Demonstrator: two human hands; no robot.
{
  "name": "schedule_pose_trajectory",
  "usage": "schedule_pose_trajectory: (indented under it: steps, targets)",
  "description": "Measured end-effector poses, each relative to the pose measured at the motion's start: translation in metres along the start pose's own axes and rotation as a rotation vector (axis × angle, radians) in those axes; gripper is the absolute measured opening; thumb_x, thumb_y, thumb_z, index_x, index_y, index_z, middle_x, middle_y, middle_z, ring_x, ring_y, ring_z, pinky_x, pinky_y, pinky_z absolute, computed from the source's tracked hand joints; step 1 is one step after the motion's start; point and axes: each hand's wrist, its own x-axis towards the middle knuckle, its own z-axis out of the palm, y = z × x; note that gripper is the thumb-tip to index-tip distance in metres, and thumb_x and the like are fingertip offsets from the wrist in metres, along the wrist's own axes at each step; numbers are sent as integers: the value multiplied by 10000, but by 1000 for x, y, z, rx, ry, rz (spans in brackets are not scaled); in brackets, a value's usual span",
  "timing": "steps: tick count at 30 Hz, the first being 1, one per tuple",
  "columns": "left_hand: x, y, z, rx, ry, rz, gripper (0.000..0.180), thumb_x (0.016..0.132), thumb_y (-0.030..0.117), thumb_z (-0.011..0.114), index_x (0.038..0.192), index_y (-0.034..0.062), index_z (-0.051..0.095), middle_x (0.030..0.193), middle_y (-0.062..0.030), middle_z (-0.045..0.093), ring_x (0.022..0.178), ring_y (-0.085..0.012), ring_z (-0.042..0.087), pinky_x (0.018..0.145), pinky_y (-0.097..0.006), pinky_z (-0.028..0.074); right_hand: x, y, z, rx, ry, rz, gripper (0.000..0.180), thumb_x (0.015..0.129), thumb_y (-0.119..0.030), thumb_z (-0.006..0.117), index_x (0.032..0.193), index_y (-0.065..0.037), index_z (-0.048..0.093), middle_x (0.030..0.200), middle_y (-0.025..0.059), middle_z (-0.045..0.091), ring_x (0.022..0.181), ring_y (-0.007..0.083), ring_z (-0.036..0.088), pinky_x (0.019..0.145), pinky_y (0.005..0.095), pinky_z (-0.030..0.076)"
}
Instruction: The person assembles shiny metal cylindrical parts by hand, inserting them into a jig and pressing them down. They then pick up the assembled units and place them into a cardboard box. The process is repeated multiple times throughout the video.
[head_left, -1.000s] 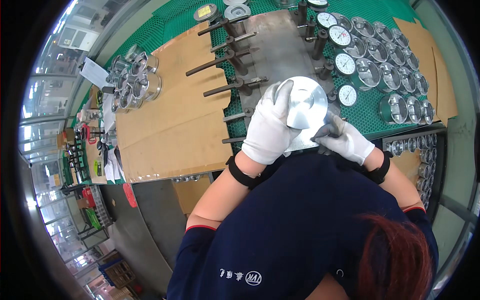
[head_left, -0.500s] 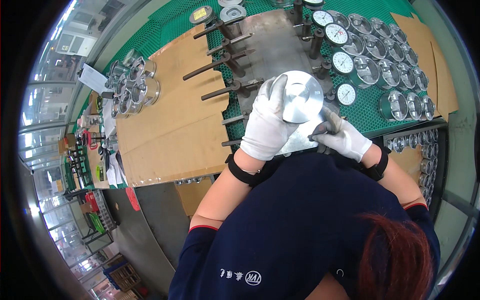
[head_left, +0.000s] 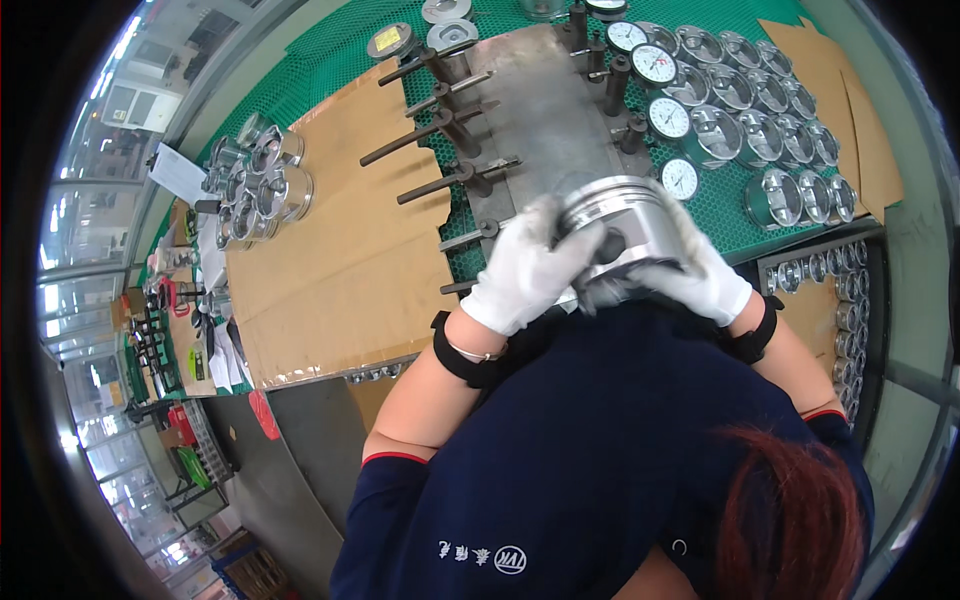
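Note:
A silvery engine piston (head_left: 640,225) is held up between both my white-gloved hands, its ring grooves and dark pin hole showing on the side. My left hand (head_left: 530,262) grips its left side, with the fingers reaching toward the pin hole. On the right, my right hand (head_left: 705,275) closes around the other side and the lower edge. Some fingertips are smeared by motion. Just beyond the piston lies a grey metal plate (head_left: 545,110), flanked by dark clamp posts and rods (head_left: 455,135).
Several dial gauges (head_left: 668,118) stand right of the plate. Rows of pistons (head_left: 765,95) cover the green mat at the far right. Another cluster of pistons (head_left: 265,180) sits left on brown cardboard (head_left: 335,260). A rack of smaller metal parts (head_left: 850,300) is at the lower right.
The piston has turned from showing its flat round top to showing its grooved side. My right hand has moved up onto it, and my left hand has shifted its grip.

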Motion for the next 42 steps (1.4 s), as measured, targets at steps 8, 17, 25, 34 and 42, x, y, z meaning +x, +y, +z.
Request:
schedule_pose_trajectory:
  steps: [8,17,25,34,42]
  targets:
    - [-83,62,-20,104,-151,741,388,895,101,623,1249,-53,594,998,-122,704,847,-210,699,717,-329,560,-98,-4,-21,554,796,1,323,959,-223,560,1220,-37,606,1047,25,654,894,145,645,768,297,529]
    - [-257,47,-10,351,38,1201,210,840,76,641,1034,-1,665,901,-99,713,735,-234,701,634,-335,557,-98,100,-88,642,678,406,367,972,-355,597,1180,-54,630,1028,98,709,796,221,686,586,322,521]
    - [-378,-13,89,336,560,851,88,791,53,657,843,46,728,815,-79,721,635,-255,703,561,-340,553,-26,229,-135,663,588,551,257,965,-371,659,1043,-126,644,922,31,704,767,184,661,585,313,539]
    - [-485,-272,177,335,971,-472,281,921,246,655,1073,20,720,960,-177,732,927,-341,705,861,-415,544,13,295,-172,393,655,407,509,1012,-397,552,1391,-58,568,1404,103,576,1243,247,551,980,384,527]
    - [-597,-477,175,21,862,-830,359,905,283,628,1100,-4,722,1020,-259,724,995,-405,702,904,-458,542,-72,271,-71,-1597,92,260,396,929,-374,611,1083,-19,695,1116,269,703,1012,444,680,864,475,562]
